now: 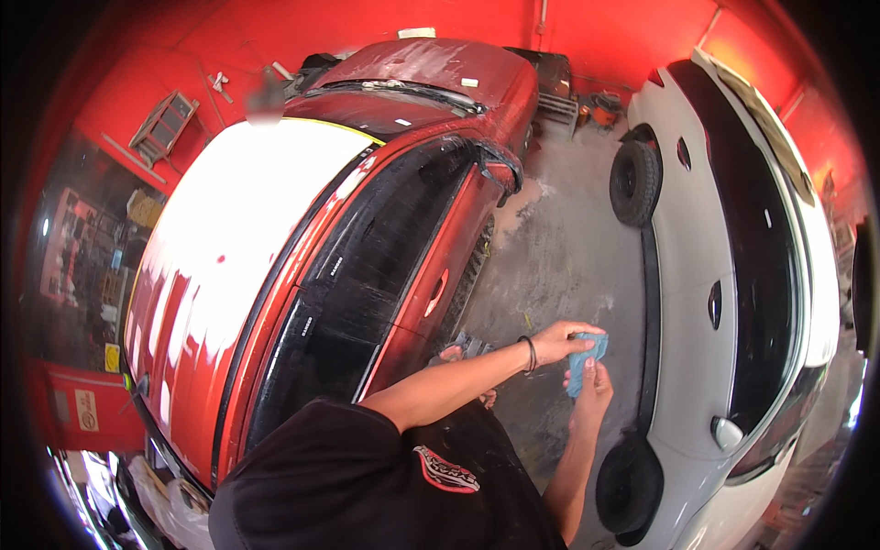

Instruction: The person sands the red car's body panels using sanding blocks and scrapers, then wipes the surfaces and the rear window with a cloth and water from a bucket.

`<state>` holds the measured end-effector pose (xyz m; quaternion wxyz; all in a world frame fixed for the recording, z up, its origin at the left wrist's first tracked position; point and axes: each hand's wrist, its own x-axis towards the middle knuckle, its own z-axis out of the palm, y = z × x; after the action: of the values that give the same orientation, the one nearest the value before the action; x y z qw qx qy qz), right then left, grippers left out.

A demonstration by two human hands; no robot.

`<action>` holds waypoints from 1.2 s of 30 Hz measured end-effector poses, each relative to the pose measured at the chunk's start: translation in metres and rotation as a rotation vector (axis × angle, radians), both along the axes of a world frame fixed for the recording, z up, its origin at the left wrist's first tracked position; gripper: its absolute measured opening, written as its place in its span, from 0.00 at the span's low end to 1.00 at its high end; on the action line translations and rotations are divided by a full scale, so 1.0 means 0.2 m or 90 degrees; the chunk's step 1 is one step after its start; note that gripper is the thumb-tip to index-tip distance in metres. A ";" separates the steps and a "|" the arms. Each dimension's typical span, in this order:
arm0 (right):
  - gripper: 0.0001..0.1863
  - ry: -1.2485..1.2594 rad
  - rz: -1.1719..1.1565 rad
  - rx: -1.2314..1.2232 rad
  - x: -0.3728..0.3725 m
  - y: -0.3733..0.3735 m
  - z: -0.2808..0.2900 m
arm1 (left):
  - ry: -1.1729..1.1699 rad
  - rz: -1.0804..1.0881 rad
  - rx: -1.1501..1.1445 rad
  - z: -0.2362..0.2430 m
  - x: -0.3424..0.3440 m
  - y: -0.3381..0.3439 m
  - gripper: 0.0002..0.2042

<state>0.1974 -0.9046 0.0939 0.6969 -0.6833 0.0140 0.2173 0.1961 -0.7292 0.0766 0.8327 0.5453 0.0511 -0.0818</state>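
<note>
Between the two vehicles, in front of my body, I hold a small crumpled blue cloth [588, 359] in both hands. My left hand [561, 343] pinches its upper end, with thumb and fingers closed on it; a dark band circles that wrist. Just below, my right hand [594, 392] grips the lower part, its fingertips pressed to the fabric. Folds and fingers hide some of the cloth. Neither hand touches a vehicle.
To my left stands a red car [431, 266] with a white-coated roof [247, 183] and dusty dark windows. A silver-grey vehicle [687, 302] lines the right side. Grey concrete floor [559, 257] runs between them. An orange-and-black machine [605, 110] sits by the far red wall.
</note>
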 end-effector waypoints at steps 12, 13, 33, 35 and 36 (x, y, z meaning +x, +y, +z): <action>0.21 -0.065 0.359 -0.349 -0.09 0.44 -0.21 | 0.049 0.067 0.439 -0.30 -0.82 0.46 0.30; 0.22 -0.141 0.394 -0.316 -0.10 0.46 -0.18 | 0.085 0.038 0.421 -0.30 -0.89 0.50 0.30; 0.20 -0.350 0.663 -0.322 -0.27 0.99 0.07 | 0.205 0.161 0.331 -0.34 -1.06 0.88 0.45; 0.19 -0.341 0.641 -0.339 -0.28 1.00 0.08 | 0.156 0.165 0.305 -0.35 -1.07 0.86 0.44; 0.19 -0.332 0.628 -0.353 -0.28 1.00 0.07 | 0.133 0.199 0.336 -0.38 -1.07 0.84 0.44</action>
<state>0.1416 -0.7041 0.1078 0.2917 -0.7954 -0.4178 0.3281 -0.0182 -0.5621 0.0014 0.6552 0.7166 0.2390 0.0076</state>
